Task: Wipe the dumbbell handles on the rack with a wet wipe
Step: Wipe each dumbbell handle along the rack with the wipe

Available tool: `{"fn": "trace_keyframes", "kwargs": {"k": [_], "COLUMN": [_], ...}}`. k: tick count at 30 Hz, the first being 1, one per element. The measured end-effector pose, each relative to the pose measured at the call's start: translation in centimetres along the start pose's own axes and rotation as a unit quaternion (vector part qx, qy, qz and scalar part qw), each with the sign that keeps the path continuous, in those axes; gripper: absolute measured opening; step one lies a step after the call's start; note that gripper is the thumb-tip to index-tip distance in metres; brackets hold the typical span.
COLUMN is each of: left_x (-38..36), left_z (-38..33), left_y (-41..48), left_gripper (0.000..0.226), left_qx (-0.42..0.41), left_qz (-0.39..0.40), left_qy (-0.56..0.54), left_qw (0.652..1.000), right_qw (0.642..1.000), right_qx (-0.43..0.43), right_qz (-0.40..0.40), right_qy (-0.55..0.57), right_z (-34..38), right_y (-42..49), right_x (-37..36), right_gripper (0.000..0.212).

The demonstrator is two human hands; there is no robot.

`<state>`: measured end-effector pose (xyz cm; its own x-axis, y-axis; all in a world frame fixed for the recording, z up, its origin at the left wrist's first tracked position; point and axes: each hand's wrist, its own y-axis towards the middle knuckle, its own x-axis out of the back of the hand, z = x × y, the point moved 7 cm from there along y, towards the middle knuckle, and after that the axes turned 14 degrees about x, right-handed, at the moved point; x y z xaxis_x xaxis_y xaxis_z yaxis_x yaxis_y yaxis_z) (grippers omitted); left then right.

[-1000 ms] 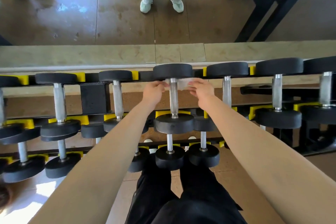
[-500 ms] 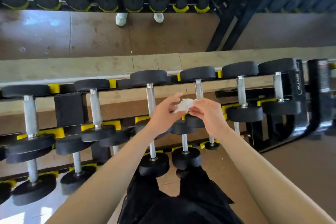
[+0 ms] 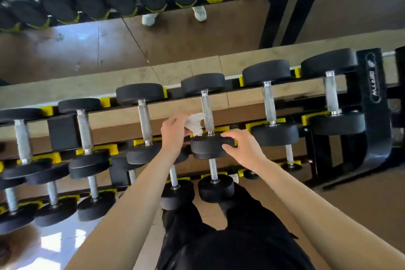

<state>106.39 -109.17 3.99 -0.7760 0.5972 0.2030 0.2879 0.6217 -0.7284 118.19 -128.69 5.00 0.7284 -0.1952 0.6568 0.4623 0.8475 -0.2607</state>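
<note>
Mid-clean on the top row, kinda asking for a pinch here

Probably risking the dumbbell (image 3: 208,146) rolling on the rack (image 3: 372,94) if tugged by its end, or the wet wipe (image 3: 196,124) snagging on the knurled handle (image 3: 207,112) and dropping. Pinching the bunched-up wipe in the left hand (image 3: 175,132), right beside that handle, maybe touching, hard telling; gripping the near weight's rim with the right hand (image 3: 243,149), curled round it.
</note>
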Motion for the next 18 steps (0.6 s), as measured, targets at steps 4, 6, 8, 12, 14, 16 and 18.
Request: {"fn": "trace_keyframes", "kwargs": {"k": [4, 6, 8, 12, 14, 16, 18], "left_x": [-1.9, -3.1, -4.4, -6.3, -6.4, -6.5, -6.5], "left_z": [-2.3, -3.7, -4.3, -3.2, -2.5, -2.0, -1.3], "left_y": [0.0, 0.0, 0.4, 1.3, 1.4, 1.1, 1.1], "left_gripper": [0.006, 0.004, 0.009, 0.014, 0.015, 0.011, 0.005], "left_qx": [-0.027, -0.051, -0.056, -0.041, -0.046, -0.048, -0.031], "left_qz": [-0.109, -0.142, -0.152, -0.163, -0.178, -0.178, -0.15], "left_qy": [0.074, 0.099, 0.113, 0.161, 0.193, 0.228, 0.267], "left_qw": [0.991, 0.984, 0.98, 0.973, 0.964, 0.956, 0.951], "right_qw": [0.998, 0.996, 0.995, 0.993, 0.993, 0.993, 0.992], "right_qx": [0.06, 0.082, 0.094, 0.111, 0.112, 0.114, 0.118], "right_qz": [0.03, 0.042, 0.043, 0.025, 0.024, 0.017, 0.006], "right_qy": [-0.012, -0.011, 0.0, 0.015, 0.024, 0.033, 0.033], "right_z": [-0.3, -0.5, -0.7, -1.0, -1.3, -1.3, -1.3], "right_y": [0.2, 0.4, 0.4, 0.1, -0.1, -0.1, 0.1], "right_x": [0.3, 0.4, 0.5, 0.5, 0.2, 0.2, 0.1], "right_gripper": [0.039, 0.039, 0.038, 0.039, 0.04, 0.041, 0.04]}}
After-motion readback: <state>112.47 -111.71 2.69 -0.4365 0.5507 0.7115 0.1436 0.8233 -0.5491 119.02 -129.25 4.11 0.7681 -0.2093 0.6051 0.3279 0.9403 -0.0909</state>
